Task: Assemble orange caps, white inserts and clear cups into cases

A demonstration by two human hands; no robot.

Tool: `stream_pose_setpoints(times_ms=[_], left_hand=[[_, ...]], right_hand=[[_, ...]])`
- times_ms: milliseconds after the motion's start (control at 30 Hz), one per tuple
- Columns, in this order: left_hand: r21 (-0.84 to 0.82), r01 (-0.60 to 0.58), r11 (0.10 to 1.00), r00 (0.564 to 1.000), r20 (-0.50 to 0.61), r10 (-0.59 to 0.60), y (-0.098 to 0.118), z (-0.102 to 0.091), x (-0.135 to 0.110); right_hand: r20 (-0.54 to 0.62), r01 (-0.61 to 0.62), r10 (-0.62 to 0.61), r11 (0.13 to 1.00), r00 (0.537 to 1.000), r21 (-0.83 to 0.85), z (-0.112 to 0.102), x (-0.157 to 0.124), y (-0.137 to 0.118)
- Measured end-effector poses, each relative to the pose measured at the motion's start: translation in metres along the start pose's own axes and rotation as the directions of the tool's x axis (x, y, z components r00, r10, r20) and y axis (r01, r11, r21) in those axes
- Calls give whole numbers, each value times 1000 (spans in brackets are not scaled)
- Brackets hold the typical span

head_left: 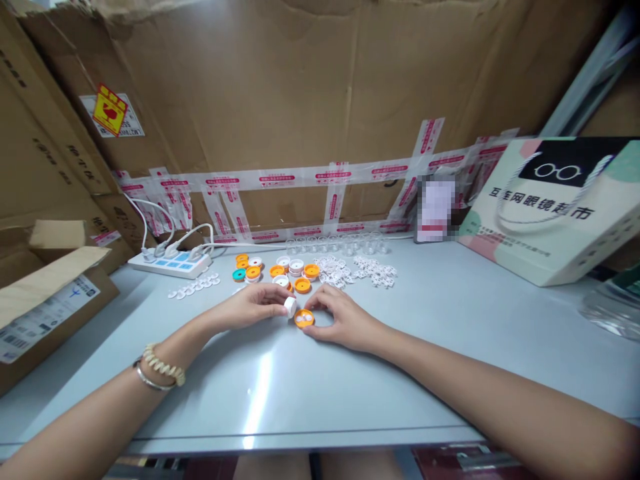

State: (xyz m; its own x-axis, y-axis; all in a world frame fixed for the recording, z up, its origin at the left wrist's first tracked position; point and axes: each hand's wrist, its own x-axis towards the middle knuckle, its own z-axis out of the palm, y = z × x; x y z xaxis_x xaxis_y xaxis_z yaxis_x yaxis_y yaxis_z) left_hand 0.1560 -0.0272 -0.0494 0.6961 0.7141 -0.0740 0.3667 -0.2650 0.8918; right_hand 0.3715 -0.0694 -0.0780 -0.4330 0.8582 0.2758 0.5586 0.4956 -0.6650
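Note:
My left hand [263,303] pinches a small white round piece [290,307] between thumb and fingers, just above the table. Close beside it, my right hand [340,317] grips the edge of a shallow orange round cup [304,319] with white bits inside. Behind the hands lie orange and white round cups [303,286], some of them stacked. A teal cup [239,275] sits among more orange ones [253,273] at the left. Piles of small white plastic parts [375,272] are heaped behind my right hand.
At the left are a power strip [173,262] with plugged cables, rows of small white discs [195,287] and an open carton [55,300]. Clear round pieces [345,244] line the back. A phone [435,208] leans on the cardboard [280,87]; a paper bag [550,213] stands right.

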Motion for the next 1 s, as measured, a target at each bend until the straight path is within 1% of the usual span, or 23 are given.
stream_pose_setpoints(times_ms=[133,300,433,500,567,667,767,833,900,1000], left_hand=[[11,-10,1000,1000,19,10,2,1,0],[82,-11,997,999,34,9,3,1,0],[103,-4,995,999,35,1,4,2,1],[140,-10,990,999,33,5,6,3,1],[213,-22,977,1000,21,17,10,4,0],[354,-76,932,997,14,76,17,7,0],[496,-135,858,990,41,132,26,11,0],[576,-153,803,988,63,143,30,15,1],[641,-149,753,988,68,138,34,19,3],[708,-94,700,995,34,99,38,24,4]], right_hand=[[-6,-7,7,1000,1000,-1,1,0,1],[-10,-5,5,1000,1000,20,1,0,2],[-6,-15,15,999,1000,39,0,0,2],[-7,-12,12,999,1000,43,0,1,2],[-9,-3,4,999,1000,46,1,1,3],[-16,7,-6,999,1000,52,2,2,5],[-31,14,-13,998,999,60,4,2,6],[-39,18,-16,998,999,65,4,2,7],[-44,14,-11,998,999,68,4,1,7],[-43,5,-2,997,999,72,4,1,8]])
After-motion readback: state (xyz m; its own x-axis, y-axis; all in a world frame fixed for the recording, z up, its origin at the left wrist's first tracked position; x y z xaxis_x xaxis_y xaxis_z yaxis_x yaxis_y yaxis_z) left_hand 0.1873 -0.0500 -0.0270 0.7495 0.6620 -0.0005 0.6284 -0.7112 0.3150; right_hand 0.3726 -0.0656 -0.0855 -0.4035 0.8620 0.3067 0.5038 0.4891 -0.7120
